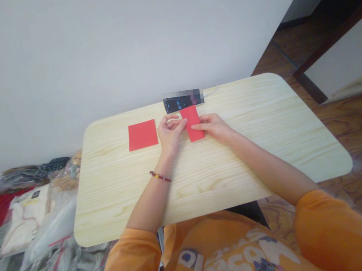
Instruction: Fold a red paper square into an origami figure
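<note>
A red piece of paper (195,129), folded to a narrow rectangle, is held between both hands above the middle of the table. My left hand (170,132) pinches its left edge between thumb and fingers. On the opposite edge my right hand (215,126) grips it, the thumb lying across the front and the fingers behind. To the left of my left hand, a flat square stack of red paper (142,134) rests on the table; how many sheets it has I cannot tell.
The pale wood-grain table (114,184) stands against a white wall. A phone (181,102) with a white cable lies at its back edge, just beyond the held paper. Bagged clothes (42,220) are heaped on the left, and a white panel with dark trim (340,52) stands on the right.
</note>
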`<state>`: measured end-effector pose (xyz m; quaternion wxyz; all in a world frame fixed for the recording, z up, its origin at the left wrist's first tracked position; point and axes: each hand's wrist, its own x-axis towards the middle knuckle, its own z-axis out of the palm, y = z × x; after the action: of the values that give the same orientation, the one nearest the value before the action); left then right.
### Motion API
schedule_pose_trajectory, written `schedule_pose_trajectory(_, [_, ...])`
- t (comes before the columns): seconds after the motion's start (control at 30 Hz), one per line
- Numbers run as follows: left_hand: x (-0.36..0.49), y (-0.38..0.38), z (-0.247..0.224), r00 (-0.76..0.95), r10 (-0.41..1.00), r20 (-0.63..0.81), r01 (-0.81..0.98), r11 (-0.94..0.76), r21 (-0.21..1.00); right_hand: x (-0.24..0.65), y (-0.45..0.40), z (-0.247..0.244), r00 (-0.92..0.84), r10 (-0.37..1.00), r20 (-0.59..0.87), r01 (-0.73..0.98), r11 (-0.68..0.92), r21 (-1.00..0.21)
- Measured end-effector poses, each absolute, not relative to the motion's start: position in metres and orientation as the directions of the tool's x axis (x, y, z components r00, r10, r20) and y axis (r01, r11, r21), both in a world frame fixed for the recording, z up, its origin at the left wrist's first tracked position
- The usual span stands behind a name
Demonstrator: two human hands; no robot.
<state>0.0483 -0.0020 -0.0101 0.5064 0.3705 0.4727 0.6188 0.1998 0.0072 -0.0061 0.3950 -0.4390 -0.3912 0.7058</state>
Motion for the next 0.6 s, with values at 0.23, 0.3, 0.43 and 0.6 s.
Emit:
schedule_pose_trajectory(0.23, [0.0513,-0.0047,-0.009,-0.266,0.953,0.148,-0.179,-0.2,0.963,0.2024,0.0097,-0.0087,-0.314,0.895,-0.316,-0.207,-0.39,-0.897])
schedule_pose_trajectory(0.3, [0.0508,-0.0051,-0.0088,-0.26,0.946,0.191,-0.126,-0.23,0.965,0.2025,0.0097,-0.0084,-0.315,0.894,-0.317,-0.211,-0.392,-0.895])
schedule_pose_trajectory(0.43, [0.0484,-0.004,-0.0106,-0.201,0.959,0.2,-0.069,-0.217,0.974,0.2025,0.0094,-0.0085,-0.306,0.897,-0.319,-0.199,-0.388,-0.9])
schedule_pose_trajectory(0.6, [0.0469,-0.0025,-0.0135,-0.18,0.969,0.171,-0.065,-0.186,0.98,0.2027,0.0096,-0.0107,-0.292,0.905,-0.31,-0.189,-0.372,-0.909])
